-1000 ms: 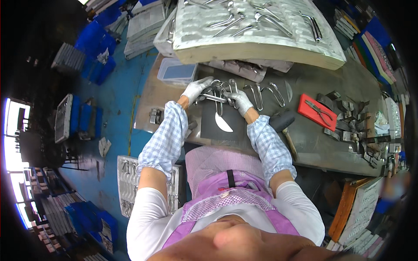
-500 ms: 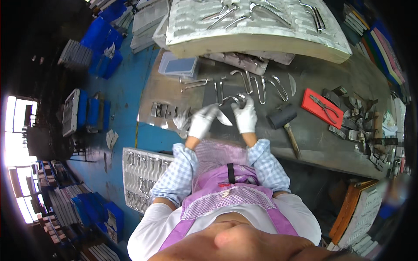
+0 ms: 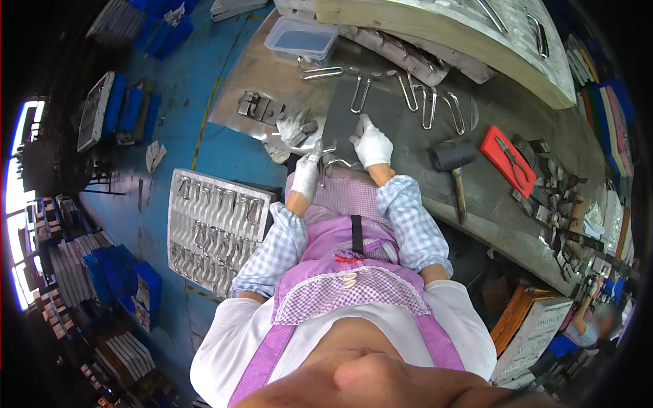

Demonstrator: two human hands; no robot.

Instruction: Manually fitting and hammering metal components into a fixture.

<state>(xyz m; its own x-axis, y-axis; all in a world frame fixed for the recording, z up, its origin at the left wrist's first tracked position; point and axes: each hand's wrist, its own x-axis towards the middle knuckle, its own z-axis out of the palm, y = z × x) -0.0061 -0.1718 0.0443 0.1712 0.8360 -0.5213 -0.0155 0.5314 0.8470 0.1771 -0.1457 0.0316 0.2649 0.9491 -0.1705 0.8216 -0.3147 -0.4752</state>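
Observation:
Both my hands wear white gloves. My left hand (image 3: 309, 175), at the table's near edge, is closed around a shiny bent metal piece (image 3: 341, 162) that sticks out toward the right, over my lap. My right hand (image 3: 373, 146) is over the dark mat (image 3: 339, 112), with one finger pointing forward and the rest curled; I see nothing in it. Beyond the hands lie several polished, U-shaped bent metal pieces (image 3: 428, 109) in a loose row. A crumpled grey-white glove (image 3: 296, 128) rests left of the mat.
On the right are a black-headed mallet (image 3: 454, 156), pliers (image 3: 511, 160) on a red tray (image 3: 491, 143), and metal blocks. A clear plastic box (image 3: 299, 39) and a metal fixture (image 3: 258, 107) stand left. A tray of metal parts (image 3: 218, 228) sits low beside me.
The view has turned. The bent metal piece, earlier at my right hand over the table, is now in my left hand nearer my body. The two hands have moved back toward me.

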